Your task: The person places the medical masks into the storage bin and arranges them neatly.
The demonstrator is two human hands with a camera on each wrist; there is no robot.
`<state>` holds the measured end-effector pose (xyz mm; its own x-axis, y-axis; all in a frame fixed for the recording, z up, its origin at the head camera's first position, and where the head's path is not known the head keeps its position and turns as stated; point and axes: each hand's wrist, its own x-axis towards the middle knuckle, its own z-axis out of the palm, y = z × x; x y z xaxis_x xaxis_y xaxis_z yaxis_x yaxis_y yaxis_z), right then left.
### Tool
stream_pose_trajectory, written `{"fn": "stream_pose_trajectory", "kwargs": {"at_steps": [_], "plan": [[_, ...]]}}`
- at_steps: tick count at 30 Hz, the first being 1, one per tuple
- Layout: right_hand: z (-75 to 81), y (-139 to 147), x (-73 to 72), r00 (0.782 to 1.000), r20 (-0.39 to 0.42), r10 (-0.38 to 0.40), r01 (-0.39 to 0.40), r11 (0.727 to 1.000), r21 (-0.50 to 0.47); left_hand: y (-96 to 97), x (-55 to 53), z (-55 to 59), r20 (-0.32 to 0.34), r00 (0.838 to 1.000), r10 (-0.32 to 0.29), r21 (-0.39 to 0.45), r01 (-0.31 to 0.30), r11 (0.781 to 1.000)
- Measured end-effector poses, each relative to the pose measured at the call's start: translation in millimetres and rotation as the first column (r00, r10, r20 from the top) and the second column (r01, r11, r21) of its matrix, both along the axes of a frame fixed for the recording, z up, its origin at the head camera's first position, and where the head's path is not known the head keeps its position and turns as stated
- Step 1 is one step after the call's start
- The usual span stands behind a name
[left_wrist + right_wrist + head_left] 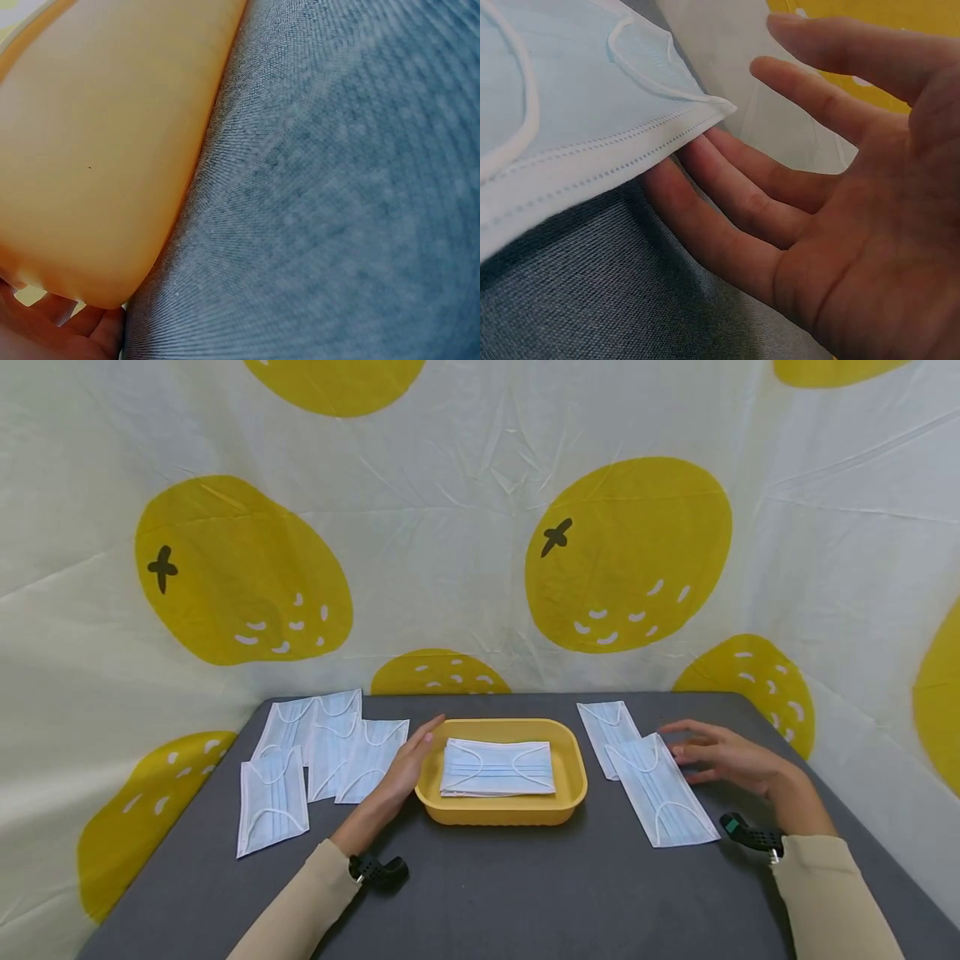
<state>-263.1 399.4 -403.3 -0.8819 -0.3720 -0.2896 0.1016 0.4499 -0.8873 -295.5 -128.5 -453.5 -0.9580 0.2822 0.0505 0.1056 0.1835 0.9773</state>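
Note:
A yellow tray [487, 817] sits mid-table with a blue face mask [497, 766] lying flat in it, seemingly on top of others. My left hand [405, 764] rests along the tray's left side; in the left wrist view its fingers [90, 330] touch the end of the tray, partly hidden. On the right, my right hand [731, 760] is beside a tilted face mask [660, 789]. In the right wrist view some fingertips reach beneath the edge of that mask [585, 105], while the thumb and another finger stay apart above it.
A second mask [603, 722] lies partly under the tilted one on the right. Several masks [273, 797] lie overlapping at the left of the dark table [525, 893]. A fruit-patterned curtain [450, 568] hangs behind the table.

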Motion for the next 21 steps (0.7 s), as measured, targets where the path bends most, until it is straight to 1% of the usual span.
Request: {"fn": "stream_pose_trajectory", "kwargs": {"at_steps": [4,9,14,21], "plan": [[-2.9,0.6,-1.6,0.999,0.024,0.030,-0.030,0.999,0.012,0.6,-0.2,-0.1,-0.006,1.000,-0.003,0.005,0.003,1.000],[-6.1,1.0,-4.0,0.998,0.044,0.035,-0.035,0.999,0.013,0.7,1.0,0.1,0.002,1.000,0.003,-0.008,-0.003,1.000],[-7.7,0.7,-5.0,0.998,0.041,0.038,-0.040,0.998,0.051,0.9,2.2,-0.1,-0.007,1.000,0.013,-0.014,-0.013,1.000],[-8.5,-2.6,-6.6,0.998,0.039,0.049,-0.052,0.994,0.097,0.3,2.3,-0.6,-0.008,1.000,0.008,-0.030,-0.008,1.000]]}}
